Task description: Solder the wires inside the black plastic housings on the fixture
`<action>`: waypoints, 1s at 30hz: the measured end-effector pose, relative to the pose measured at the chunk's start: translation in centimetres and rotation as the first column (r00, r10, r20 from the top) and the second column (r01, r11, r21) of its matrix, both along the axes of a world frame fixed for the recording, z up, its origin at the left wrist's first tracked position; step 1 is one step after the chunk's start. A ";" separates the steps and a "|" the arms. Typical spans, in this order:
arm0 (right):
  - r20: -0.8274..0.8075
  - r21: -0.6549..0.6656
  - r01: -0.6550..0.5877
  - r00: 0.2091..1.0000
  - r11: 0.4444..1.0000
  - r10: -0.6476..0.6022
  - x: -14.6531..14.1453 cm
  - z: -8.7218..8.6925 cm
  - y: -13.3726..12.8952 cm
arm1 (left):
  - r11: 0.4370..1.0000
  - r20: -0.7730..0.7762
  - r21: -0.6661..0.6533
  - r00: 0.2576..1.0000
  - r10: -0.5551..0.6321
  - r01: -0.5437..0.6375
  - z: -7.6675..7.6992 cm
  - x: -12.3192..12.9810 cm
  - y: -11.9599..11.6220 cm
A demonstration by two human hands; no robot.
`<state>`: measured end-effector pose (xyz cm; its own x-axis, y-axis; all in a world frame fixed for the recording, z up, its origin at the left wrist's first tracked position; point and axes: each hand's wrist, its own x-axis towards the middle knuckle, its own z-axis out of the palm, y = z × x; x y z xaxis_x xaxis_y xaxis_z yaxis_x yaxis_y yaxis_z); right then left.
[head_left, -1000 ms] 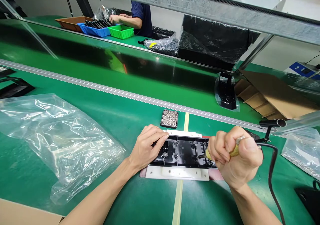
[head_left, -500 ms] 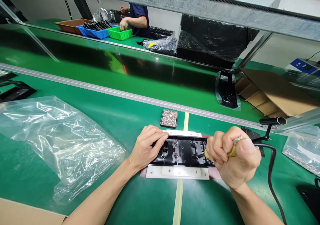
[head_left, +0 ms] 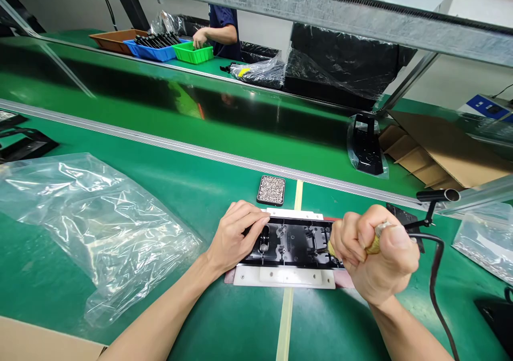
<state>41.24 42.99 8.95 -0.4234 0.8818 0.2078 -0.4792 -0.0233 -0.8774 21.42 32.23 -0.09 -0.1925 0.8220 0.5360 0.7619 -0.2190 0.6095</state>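
Black plastic part (head_left: 294,242) lying crosswise, left hand (head_left: 236,236) steadying, right hand (head_left: 377,254) gripping screwdriver (head_left: 371,243)

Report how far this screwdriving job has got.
Done: the black plastic part sits seated in the white fixture. In hand: the left hand presses down its left end while the right hand grips the corded screwdriver, tip at the right end. Left: which screws are driven is too small to tell; the screw tray is full.
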 end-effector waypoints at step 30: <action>0.017 -0.015 -0.031 0.999 0.999 0.032 0.7 0.1 0.3 | 0.999 -0.020 -0.033 1.000 -0.002 0.002 0.4 0.7 0.1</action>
